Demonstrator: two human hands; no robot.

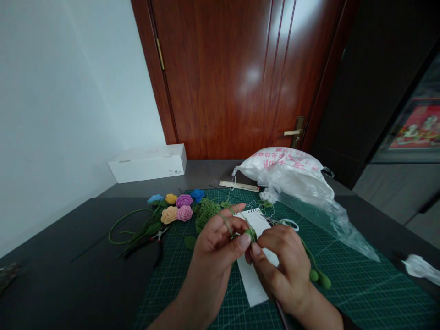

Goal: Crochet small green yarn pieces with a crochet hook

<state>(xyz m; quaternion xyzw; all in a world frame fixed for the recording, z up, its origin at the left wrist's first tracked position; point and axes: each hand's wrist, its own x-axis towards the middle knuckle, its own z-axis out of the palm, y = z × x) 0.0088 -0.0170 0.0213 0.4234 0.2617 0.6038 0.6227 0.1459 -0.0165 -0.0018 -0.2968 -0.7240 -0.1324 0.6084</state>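
Note:
My left hand (220, 243) pinches a small green crocheted piece (251, 234) between thumb and fingers, with green yarn running up over its raised fingers. Close on the right, my right hand (283, 261) has its thumb and forefinger closed at the lower edge of the same piece. Any tool inside the right fingers is hidden. Both hands are above a white notepad (252, 279) on the green cutting mat (360, 288). Just behind the left hand sits a ball of green yarn (207, 211).
Crocheted flowers (184, 200) and black-handled pliers (160, 238) lie left of the hands. White-handled scissors (289, 224), green stems with buds (323, 278) and a plastic bag (292, 174) are at the right. Behind are a wooden ruler (239, 186) and white box (149, 162).

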